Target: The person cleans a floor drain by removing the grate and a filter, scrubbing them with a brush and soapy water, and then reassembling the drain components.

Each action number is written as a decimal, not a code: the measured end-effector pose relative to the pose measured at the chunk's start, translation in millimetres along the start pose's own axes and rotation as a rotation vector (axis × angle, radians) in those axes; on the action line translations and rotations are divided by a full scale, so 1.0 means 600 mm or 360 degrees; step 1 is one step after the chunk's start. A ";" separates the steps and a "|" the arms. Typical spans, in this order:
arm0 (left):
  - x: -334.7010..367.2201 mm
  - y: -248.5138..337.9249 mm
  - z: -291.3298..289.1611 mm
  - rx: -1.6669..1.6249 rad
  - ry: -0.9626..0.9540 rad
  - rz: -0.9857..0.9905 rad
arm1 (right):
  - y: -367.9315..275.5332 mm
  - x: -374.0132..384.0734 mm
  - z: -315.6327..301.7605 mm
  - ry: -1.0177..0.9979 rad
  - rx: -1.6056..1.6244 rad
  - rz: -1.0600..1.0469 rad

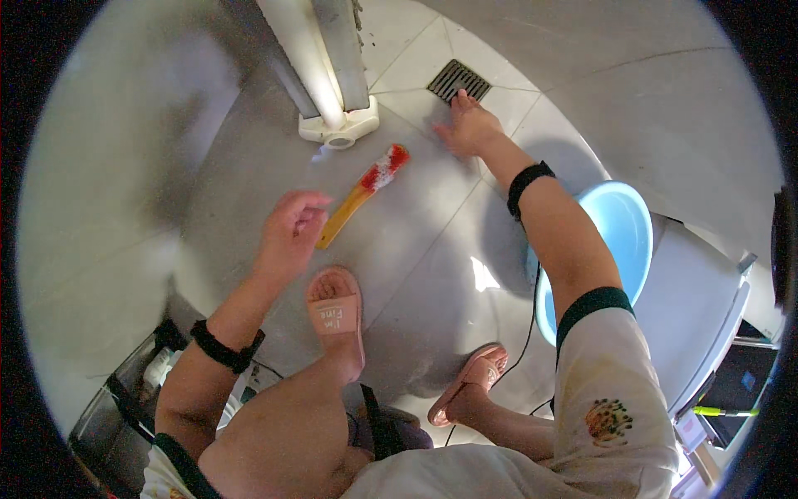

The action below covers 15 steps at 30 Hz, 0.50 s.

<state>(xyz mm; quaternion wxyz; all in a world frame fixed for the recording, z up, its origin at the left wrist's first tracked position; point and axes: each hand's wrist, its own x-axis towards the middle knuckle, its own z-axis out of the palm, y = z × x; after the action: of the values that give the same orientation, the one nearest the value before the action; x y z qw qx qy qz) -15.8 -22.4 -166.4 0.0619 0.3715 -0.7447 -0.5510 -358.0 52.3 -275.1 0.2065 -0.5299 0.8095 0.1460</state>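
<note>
My left hand [291, 234] hovers beside the handle end of a scrubbing brush, its fingers loosely curled in and nothing seen in them. The brush [356, 201] lies on the grey tiled floor, with a yellow handle and a red head partly covered in white foam. Farther off, my right hand [472, 131] reaches to a square slotted floor drain cover [459, 81]. Its fingers are apart, one of them over the near edge of the cover; whether it touches cannot be told. Each wrist wears a black band.
A light blue basin [636, 237] stands to my right, partly behind my right arm. A white post foot [338, 126] rests on the floor ahead. A thin black cable [532, 320] runs past my sandalled right foot [475, 381]. At lower left is a dark open container [112, 432].
</note>
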 end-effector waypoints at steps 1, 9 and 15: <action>-0.003 0.002 -0.002 0.0064 -0.0006 -0.0043 | -0.005 0.000 -0.009 -0.0006 0.0002 -0.0006; -0.007 0.003 0.001 0.0101 -0.0113 -0.0107 | -0.062 -0.023 -0.081 -0.0181 -0.0240 0.0190; -0.014 -0.020 0.006 -0.0080 -0.0108 -0.0029 | -0.044 0.019 -0.031 -0.0077 -0.0038 0.0137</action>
<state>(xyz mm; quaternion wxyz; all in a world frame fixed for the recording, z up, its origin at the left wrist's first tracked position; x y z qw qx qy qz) -5.6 -15.9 -175.4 0.0410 0.3576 -0.7289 -0.5824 -341.2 24.5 -264.9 0.2132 -0.4934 0.8244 0.1771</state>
